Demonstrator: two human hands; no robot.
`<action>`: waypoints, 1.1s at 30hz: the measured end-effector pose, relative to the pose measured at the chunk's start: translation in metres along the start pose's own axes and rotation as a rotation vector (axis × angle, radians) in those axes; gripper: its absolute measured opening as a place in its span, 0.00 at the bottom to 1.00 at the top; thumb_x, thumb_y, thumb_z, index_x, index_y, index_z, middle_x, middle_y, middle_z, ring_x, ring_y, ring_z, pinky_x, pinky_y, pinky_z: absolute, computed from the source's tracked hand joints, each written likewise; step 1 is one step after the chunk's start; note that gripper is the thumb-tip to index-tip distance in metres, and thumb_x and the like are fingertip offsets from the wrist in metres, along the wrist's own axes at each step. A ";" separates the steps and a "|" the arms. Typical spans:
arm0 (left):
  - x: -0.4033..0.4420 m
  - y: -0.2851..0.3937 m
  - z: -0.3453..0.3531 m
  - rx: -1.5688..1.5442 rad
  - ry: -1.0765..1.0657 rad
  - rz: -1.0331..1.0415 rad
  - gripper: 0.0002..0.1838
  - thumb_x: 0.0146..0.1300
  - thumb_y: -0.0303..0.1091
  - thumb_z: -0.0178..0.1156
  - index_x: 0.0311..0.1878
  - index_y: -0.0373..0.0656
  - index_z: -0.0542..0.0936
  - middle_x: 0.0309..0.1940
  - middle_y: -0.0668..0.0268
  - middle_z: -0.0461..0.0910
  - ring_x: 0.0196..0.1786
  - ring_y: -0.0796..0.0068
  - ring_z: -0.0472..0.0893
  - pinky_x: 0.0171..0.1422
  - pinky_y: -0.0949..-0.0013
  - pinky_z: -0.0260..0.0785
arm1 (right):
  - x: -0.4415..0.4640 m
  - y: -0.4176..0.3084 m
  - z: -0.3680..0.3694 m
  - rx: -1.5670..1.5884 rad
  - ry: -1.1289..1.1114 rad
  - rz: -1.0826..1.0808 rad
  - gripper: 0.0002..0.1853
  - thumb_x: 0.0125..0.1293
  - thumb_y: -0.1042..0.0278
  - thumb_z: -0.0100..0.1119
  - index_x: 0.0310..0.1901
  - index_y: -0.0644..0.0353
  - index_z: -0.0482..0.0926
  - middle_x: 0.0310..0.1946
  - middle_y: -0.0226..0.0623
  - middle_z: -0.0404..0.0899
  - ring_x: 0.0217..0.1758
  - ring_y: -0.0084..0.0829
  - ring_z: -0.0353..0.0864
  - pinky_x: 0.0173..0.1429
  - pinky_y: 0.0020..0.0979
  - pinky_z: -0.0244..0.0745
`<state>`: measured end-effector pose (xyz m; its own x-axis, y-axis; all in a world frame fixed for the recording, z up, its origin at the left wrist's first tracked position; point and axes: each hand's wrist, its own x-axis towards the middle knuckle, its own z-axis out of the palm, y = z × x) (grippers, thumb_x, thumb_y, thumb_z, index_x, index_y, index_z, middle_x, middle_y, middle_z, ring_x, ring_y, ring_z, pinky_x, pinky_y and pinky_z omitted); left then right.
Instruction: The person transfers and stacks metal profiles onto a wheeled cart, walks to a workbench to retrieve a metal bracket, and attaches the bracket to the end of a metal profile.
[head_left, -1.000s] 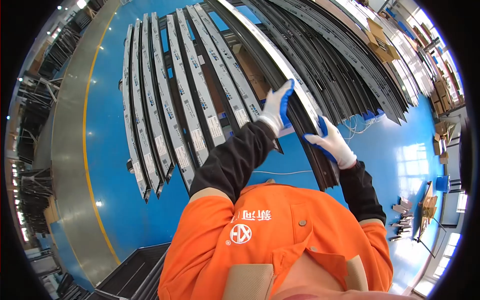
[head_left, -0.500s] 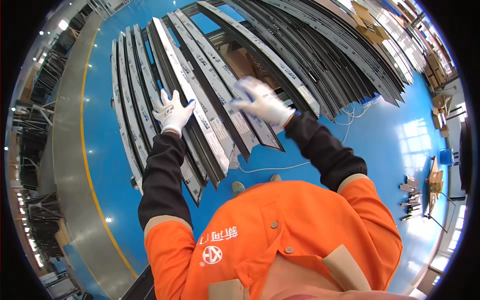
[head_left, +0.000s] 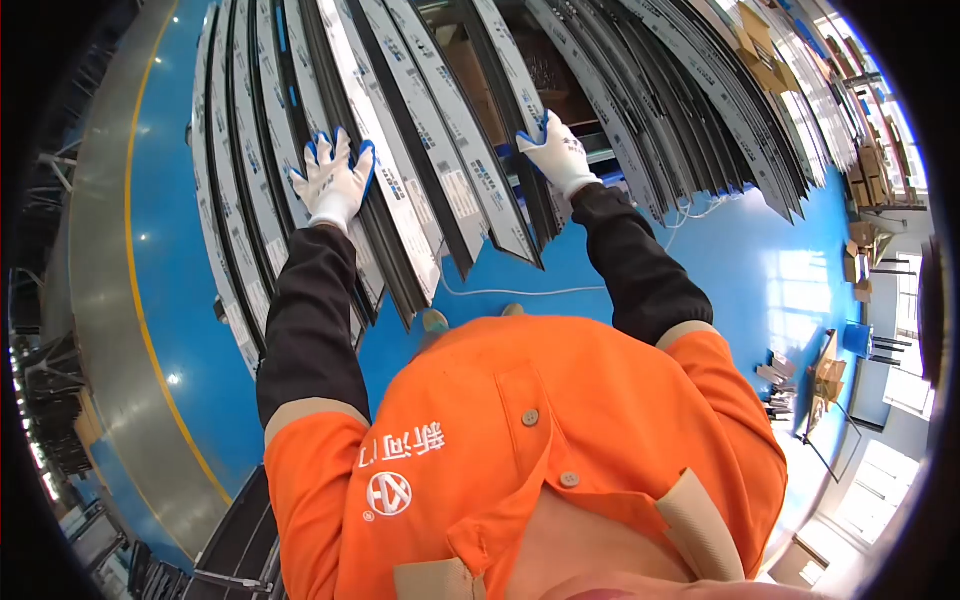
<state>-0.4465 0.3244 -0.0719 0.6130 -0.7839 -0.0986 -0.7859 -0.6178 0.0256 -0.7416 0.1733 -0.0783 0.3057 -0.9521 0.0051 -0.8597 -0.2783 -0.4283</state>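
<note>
Long frame profiles, dark with printed white protective film, lie side by side in front of me. My left hand [head_left: 335, 185], in a white glove with blue fingertips, lies with spread fingers on the left group of profiles [head_left: 265, 140]. My right hand [head_left: 558, 155], gloved the same way, is closed around the near part of one profile [head_left: 512, 75], its thumb across the top. The fingers on that profile's far side are partly hidden. Left of it lie two film-covered profiles [head_left: 455, 130] with angled ends.
A tight stack of dark profiles [head_left: 670, 110] lies to the right, with an open cardboard box [head_left: 765, 50] beyond. A white cable [head_left: 520, 291] runs across the blue floor [head_left: 480, 308]. Brown cardboard [head_left: 480, 80] shows in the gap below the profiles.
My right hand has gone from a blurred reach to a grip on the right-hand profile, which now lies closer to the left group. My left hand stays on the profiles; the view has shifted.
</note>
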 end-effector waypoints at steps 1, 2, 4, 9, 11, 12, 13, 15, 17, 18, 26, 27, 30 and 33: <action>0.000 0.000 0.000 0.004 0.001 0.000 0.37 0.68 0.69 0.36 0.76 0.64 0.59 0.78 0.65 0.52 0.80 0.58 0.49 0.78 0.36 0.38 | 0.000 0.003 -0.004 0.068 -0.030 -0.022 0.36 0.62 0.52 0.62 0.66 0.65 0.65 0.50 0.52 0.79 0.52 0.47 0.80 0.60 0.36 0.74; -0.001 0.000 0.000 0.007 0.002 -0.001 0.37 0.68 0.69 0.36 0.76 0.64 0.59 0.78 0.65 0.52 0.80 0.58 0.48 0.78 0.36 0.38 | 0.001 0.007 -0.010 0.136 -0.060 -0.044 0.35 0.62 0.54 0.63 0.65 0.66 0.65 0.51 0.52 0.79 0.52 0.46 0.80 0.60 0.36 0.74; 0.000 0.001 -0.001 0.014 0.016 0.001 0.37 0.68 0.69 0.36 0.76 0.64 0.59 0.78 0.66 0.51 0.80 0.59 0.48 0.78 0.37 0.37 | 0.002 0.010 -0.018 0.277 -0.110 -0.089 0.34 0.61 0.57 0.64 0.64 0.66 0.66 0.51 0.51 0.79 0.52 0.43 0.81 0.60 0.34 0.74; -0.001 0.002 -0.006 0.019 -0.008 -0.017 0.37 0.68 0.68 0.36 0.76 0.64 0.59 0.78 0.67 0.51 0.80 0.58 0.49 0.78 0.37 0.38 | 0.002 0.026 -0.018 0.319 -0.116 -0.185 0.34 0.60 0.61 0.67 0.64 0.67 0.66 0.52 0.50 0.78 0.53 0.39 0.80 0.60 0.33 0.74; -0.001 0.010 -0.007 0.036 -0.026 -0.064 0.37 0.68 0.68 0.36 0.76 0.63 0.59 0.78 0.66 0.52 0.80 0.59 0.49 0.78 0.37 0.38 | 0.014 0.027 -0.009 0.464 -0.168 -0.252 0.33 0.60 0.61 0.66 0.64 0.66 0.67 0.53 0.50 0.77 0.54 0.40 0.79 0.60 0.35 0.74; 0.002 0.014 -0.009 0.062 -0.038 -0.092 0.37 0.68 0.68 0.37 0.76 0.62 0.58 0.78 0.65 0.53 0.80 0.59 0.50 0.78 0.38 0.38 | 0.022 0.019 -0.006 0.466 -0.182 -0.273 0.33 0.60 0.61 0.66 0.64 0.66 0.67 0.53 0.50 0.77 0.54 0.40 0.79 0.60 0.35 0.74; 0.003 0.018 -0.013 0.093 -0.052 -0.122 0.37 0.68 0.67 0.37 0.76 0.62 0.58 0.77 0.64 0.54 0.79 0.59 0.50 0.78 0.38 0.38 | 0.026 0.008 -0.004 0.465 -0.206 -0.253 0.33 0.60 0.61 0.67 0.64 0.66 0.66 0.55 0.50 0.76 0.55 0.40 0.78 0.61 0.35 0.74; -0.004 0.038 -0.028 0.191 0.048 -0.162 0.36 0.68 0.63 0.43 0.76 0.58 0.59 0.76 0.61 0.56 0.78 0.59 0.54 0.77 0.41 0.43 | 0.033 0.003 0.001 0.482 -0.249 -0.245 0.33 0.60 0.62 0.67 0.64 0.66 0.66 0.56 0.50 0.75 0.56 0.40 0.78 0.61 0.36 0.73; -0.023 0.073 -0.035 0.277 0.149 -0.180 0.35 0.68 0.58 0.48 0.75 0.54 0.60 0.75 0.58 0.58 0.77 0.57 0.57 0.77 0.44 0.47 | 0.030 0.007 0.004 0.537 -0.258 -0.291 0.33 0.61 0.59 0.65 0.63 0.68 0.67 0.55 0.52 0.75 0.56 0.43 0.77 0.61 0.37 0.73; -0.029 0.087 -0.029 -0.023 0.309 -0.081 0.35 0.67 0.52 0.53 0.75 0.51 0.61 0.74 0.55 0.59 0.75 0.56 0.60 0.76 0.48 0.51 | 0.030 0.011 0.004 0.562 -0.257 -0.311 0.33 0.62 0.58 0.64 0.63 0.69 0.67 0.54 0.53 0.75 0.56 0.44 0.77 0.61 0.38 0.73; -0.188 0.210 -0.002 -0.870 0.499 0.000 0.34 0.62 0.24 0.60 0.72 0.46 0.64 0.69 0.52 0.65 0.69 0.54 0.68 0.74 0.59 0.59 | 0.058 0.052 -0.025 0.697 -0.702 -0.178 0.36 0.69 0.44 0.55 0.69 0.63 0.62 0.58 0.48 0.73 0.59 0.41 0.75 0.62 0.37 0.73; -0.206 0.212 0.003 -0.869 0.502 -0.024 0.34 0.62 0.24 0.60 0.72 0.46 0.64 0.69 0.52 0.65 0.69 0.54 0.68 0.74 0.59 0.59 | 0.069 0.046 -0.040 0.688 -0.722 -0.186 0.36 0.69 0.44 0.55 0.69 0.63 0.62 0.58 0.48 0.73 0.59 0.41 0.75 0.62 0.37 0.73; -0.247 0.210 0.019 -0.920 0.661 -0.361 0.32 0.63 0.24 0.58 0.71 0.43 0.65 0.67 0.53 0.68 0.68 0.54 0.69 0.73 0.59 0.61 | 0.109 0.028 -0.054 1.141 -0.685 -0.115 0.36 0.68 0.42 0.56 0.68 0.61 0.64 0.61 0.46 0.72 0.68 0.39 0.68 0.63 0.35 0.73; -0.280 0.204 0.056 -1.073 0.504 -0.485 0.25 0.69 0.30 0.54 0.69 0.41 0.67 0.64 0.54 0.71 0.65 0.56 0.72 0.72 0.59 0.62 | 0.156 0.009 -0.031 1.056 -0.649 -0.105 0.38 0.65 0.43 0.60 0.67 0.64 0.66 0.58 0.48 0.74 0.62 0.39 0.73 0.57 0.34 0.75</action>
<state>-0.7830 0.4213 -0.0945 0.9648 -0.2569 0.0565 -0.1596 -0.4010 0.9021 -0.7144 0.0183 -0.0533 0.7573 -0.6091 -0.2355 -0.1610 0.1754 -0.9713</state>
